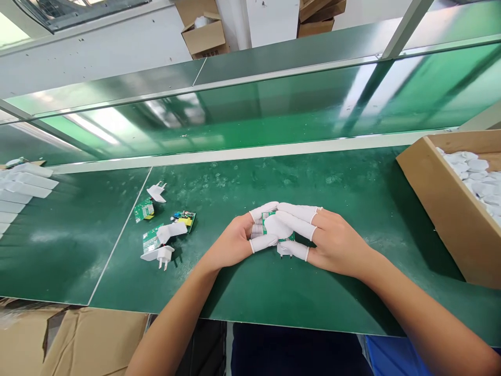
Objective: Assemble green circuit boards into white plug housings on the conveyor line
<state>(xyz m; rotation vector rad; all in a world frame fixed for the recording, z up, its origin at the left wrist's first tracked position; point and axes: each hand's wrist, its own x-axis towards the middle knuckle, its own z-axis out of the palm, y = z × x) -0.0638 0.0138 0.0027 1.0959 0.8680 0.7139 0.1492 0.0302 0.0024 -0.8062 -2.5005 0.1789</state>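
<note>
Both hands meet over the green tabletop around one charger assembly [278, 225], a white plastic piece with a green circuit board and plug prongs pointing toward me. White finger cots cover the fingertips. My left hand [245, 232] grips the assembly from its left side, thumb at the front and fingers behind. From the right, my right hand [321, 232] closes on it, fingers across the top and thumb near the prongs. The fingers hide much of the board. Left of my hands lie several loose charger parts: white plug pieces [164, 254] and circuit boards [144, 210].
A cardboard box [438, 209] holding many white pieces stands at the right. Stacked white casings [27, 183] lie at the far left edge. A raised metal ledge [250, 65] runs behind the table, with open cartons [205, 39] beyond it. Folded cardboard [94, 339] sits below the front edge.
</note>
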